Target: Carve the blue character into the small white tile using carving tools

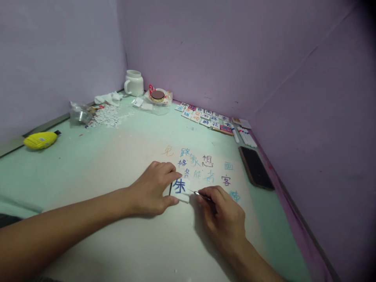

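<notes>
My left hand (155, 188) grips a small white square tile (183, 198) by its edges, thumb at the near side and fingers at the far side. A dark blue character is drawn on the tile, which lies flat on the table. In my right hand (225, 213) is a slim craft knife (203, 195), held like a pen. Its thin pointed tip is at the tile's right edge; whether it touches I cannot tell. Coloured handwritten characters (207, 161) mark the tabletop just beyond both hands.
Beyond lie rows of lettered tiles (205, 116), white markers (246, 137) and a phone (256, 167) at the right. Farther left are a white mug (134, 83), a round tin (157, 96), white shavings (107, 117), a plastic bag (79, 113) and a yellow object (40, 140). Walls border the table.
</notes>
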### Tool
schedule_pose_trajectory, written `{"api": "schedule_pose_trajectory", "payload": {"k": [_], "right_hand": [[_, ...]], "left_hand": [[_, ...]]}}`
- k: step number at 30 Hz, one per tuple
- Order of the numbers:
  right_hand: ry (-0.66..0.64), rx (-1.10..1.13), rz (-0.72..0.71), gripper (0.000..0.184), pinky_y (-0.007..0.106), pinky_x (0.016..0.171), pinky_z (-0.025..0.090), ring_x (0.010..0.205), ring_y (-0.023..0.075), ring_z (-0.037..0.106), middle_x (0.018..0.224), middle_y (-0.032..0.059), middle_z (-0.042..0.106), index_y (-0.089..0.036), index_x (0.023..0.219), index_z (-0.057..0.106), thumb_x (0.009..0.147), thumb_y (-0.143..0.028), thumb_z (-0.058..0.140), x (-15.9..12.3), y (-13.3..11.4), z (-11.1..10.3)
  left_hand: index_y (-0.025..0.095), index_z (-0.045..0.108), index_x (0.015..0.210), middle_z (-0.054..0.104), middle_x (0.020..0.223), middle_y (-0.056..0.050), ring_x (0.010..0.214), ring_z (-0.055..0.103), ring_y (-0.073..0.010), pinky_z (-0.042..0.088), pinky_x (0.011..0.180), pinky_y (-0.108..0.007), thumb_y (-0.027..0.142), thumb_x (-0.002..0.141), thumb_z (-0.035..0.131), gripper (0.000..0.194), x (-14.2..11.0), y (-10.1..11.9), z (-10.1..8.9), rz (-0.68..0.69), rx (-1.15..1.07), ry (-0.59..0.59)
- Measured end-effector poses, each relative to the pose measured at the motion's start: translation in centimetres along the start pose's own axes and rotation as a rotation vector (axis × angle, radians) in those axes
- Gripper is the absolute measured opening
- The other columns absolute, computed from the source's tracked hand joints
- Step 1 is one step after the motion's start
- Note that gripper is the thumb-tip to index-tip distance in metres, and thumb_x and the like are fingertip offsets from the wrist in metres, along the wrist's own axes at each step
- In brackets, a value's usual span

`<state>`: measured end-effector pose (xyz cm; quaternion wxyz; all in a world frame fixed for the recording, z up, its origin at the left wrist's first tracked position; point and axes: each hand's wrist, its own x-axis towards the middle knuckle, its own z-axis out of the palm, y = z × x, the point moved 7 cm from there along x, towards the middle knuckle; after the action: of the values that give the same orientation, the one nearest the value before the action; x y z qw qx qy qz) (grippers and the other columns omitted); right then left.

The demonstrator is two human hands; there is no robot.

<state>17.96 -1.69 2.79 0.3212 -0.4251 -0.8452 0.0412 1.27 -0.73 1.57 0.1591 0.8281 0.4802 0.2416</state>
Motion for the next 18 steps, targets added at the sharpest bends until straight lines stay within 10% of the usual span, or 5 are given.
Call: {"api": "schedule_pose_trajectory", "payload": {"k": [18], "right_hand": [[-0.045, 0.106, -0.016, 0.013, 0.021, 0.051, 0.044, 0.060, 0.0115, 0.064, 0.078, 0.0017, 0.068, -0.020, 0.092, 0.063, 0.091, -0.022, 0.051, 0.33, -0.02, 0.44]], "left_hand": [[0.009, 0.055, 0.120, 0.062, 0.095, -0.011, 0.090, 0.058, -0.0285, 0.039, 0.082, -0.043, 0.053, 0.067, 0.080, 0.074, 0.38, 0.50, -0.10, -0.029, 0.093, -0.025]]}}
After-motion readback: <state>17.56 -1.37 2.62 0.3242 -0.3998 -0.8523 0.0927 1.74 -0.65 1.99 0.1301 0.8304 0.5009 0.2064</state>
